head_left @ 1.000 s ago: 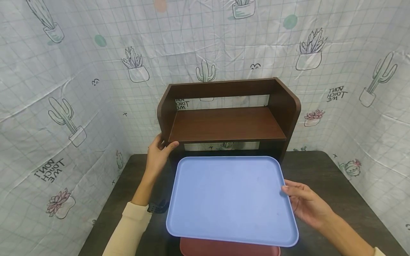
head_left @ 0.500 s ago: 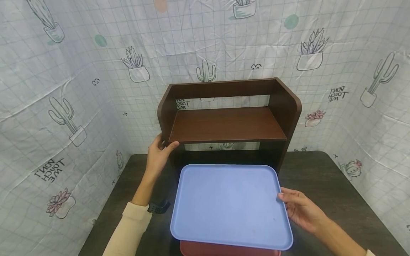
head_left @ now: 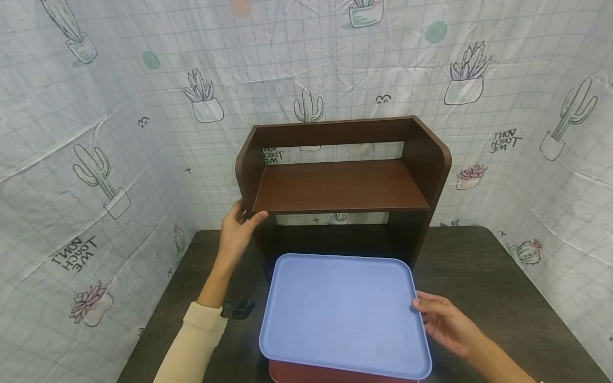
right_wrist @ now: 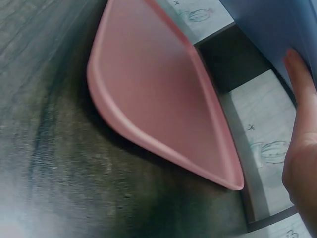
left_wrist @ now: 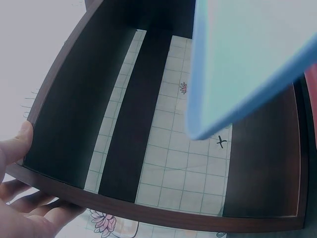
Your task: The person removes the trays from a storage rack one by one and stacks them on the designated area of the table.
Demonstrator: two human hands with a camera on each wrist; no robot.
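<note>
A two-level dark brown shelf (head_left: 340, 186) stands on the table. My left hand (head_left: 234, 234) grips its left side, thumb at the front edge of the middle board and fingers behind the panel. With thumb and fingers, my right hand (head_left: 447, 322) holds a light blue tray (head_left: 342, 314) by its right rim. The tray is tilted in front of the shelf, its face towards me. A red-pink tray (right_wrist: 153, 84) lies on the table below, mostly covered by the blue one in the head view. One blurred corner of the blue tray overlaps the shelf in the left wrist view.
The dark wood table (head_left: 493, 298) reaches out on both sides of the shelf. A white cloth (head_left: 143, 106) printed with cacti hangs behind and on both sides. The lower compartment (head_left: 330, 239) faces me, its front partly behind the blue tray.
My right hand and the blue tray have moved down and slightly back towards me, showing more of the lower compartment. My left hand stays on the shelf.
</note>
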